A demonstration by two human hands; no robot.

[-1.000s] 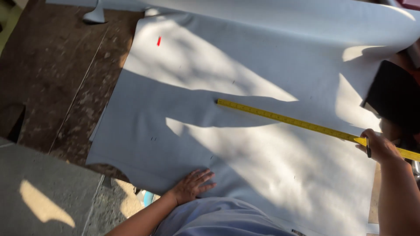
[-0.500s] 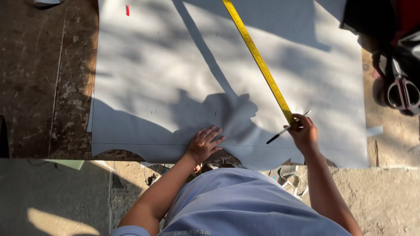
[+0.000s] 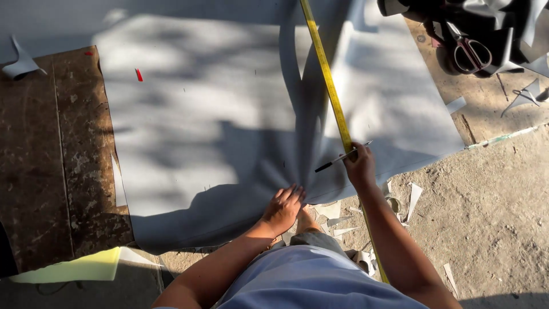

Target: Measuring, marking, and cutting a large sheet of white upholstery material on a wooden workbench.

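Tape measure (image 3: 329, 86) and pen (image 3: 342, 158) in right hand (image 3: 359, 167), left hand (image 3: 283, 207) flat on sheet (image 3: 229, 126).

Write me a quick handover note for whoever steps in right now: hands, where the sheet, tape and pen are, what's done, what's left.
Left hand: flat, palm down, on the near edge of the grey sheet.
Right hand: pins the yellow tape to the sheet and holds a dark pen, tip pointing left, just off the tape.
Sheet lies spread on the ground, partly over a brown board. Tape runs from the far edge towards the body.
Scissors lie far right.
Done: sheet spread, tape laid; a few small marks show on the sheet.
Left: no line visible along the tape; sheet uncut there.
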